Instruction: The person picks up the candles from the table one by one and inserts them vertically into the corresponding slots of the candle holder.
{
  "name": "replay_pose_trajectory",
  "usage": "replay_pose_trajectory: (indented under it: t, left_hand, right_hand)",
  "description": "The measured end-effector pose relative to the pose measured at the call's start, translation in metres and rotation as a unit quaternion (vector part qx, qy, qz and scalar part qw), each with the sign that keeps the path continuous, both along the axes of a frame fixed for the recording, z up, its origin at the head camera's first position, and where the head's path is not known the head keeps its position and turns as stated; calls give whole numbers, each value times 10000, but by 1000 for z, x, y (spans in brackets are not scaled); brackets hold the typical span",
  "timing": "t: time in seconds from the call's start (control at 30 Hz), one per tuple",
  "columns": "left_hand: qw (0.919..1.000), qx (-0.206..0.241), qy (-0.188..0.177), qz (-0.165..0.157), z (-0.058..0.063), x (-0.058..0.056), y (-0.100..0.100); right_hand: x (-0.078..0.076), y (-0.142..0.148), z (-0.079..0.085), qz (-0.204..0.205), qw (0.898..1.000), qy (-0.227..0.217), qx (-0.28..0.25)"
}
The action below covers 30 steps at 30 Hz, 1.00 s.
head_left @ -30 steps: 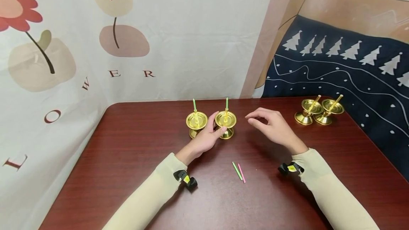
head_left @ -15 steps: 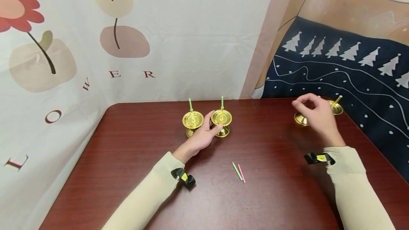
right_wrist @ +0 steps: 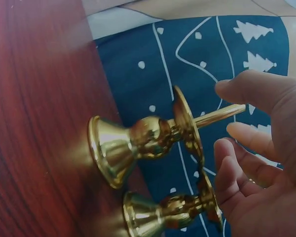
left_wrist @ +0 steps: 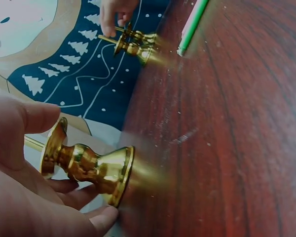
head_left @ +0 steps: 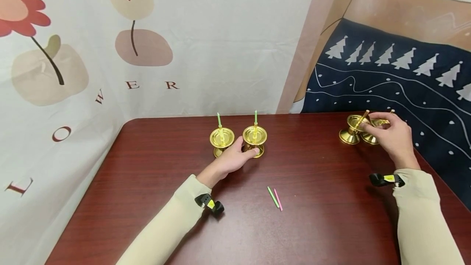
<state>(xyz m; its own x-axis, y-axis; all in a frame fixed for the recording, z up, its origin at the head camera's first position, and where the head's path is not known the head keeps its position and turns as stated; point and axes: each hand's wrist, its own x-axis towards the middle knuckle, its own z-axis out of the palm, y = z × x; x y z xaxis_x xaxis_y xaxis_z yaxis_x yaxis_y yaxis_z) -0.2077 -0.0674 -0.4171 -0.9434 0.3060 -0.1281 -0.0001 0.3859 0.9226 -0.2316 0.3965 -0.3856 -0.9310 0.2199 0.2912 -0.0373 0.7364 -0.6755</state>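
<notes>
Two brass candle holders stand on the table with green candles upright in them. My left hand (head_left: 232,161) is around the lower part of the nearer-to-centre brass candle holder (head_left: 254,137). In the left wrist view its thumb is spread near the dish, and the fingertips lie by the foot. The left brass candle holder (head_left: 222,137) stands beside that hand. Over at the right, my right hand (head_left: 394,138) is at a pair of brass candle holders. The right wrist view shows its thumb and fingers apart around the tip of a brass rod (right_wrist: 219,115) rising from one candle holder (right_wrist: 150,138).
A green candle (head_left: 273,197) and a pink candle (head_left: 278,199) lie side by side on the dark red wooden table (head_left: 154,167). A second brass candle holder (right_wrist: 177,210) stands against the right pair's first. Printed cloth (head_left: 220,52) hangs behind the table.
My right hand has moved right, from the table's middle to the right pair of candle holders. The two holders with candles shifted slightly left with my left hand, then stopped.
</notes>
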Motion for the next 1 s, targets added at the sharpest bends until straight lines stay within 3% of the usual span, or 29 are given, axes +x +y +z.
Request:
replay_pose_trajectory:
  t: [0.3, 0.67, 1.0]
  left_hand:
    - [9995, -301, 8, -77, 8, 2, -1]
    - [9949, -999, 77, -121, 16, 7, -2]
    - [9936, -984, -154, -537, 13, 10, 2]
  right_hand:
    - [-9, 3, -9, 99, 9977, -227, 625]
    - [-9, -1, -12, 390, 9978, -207, 497]
    - [-7, -18, -8, 969, 9938, -491, 220]
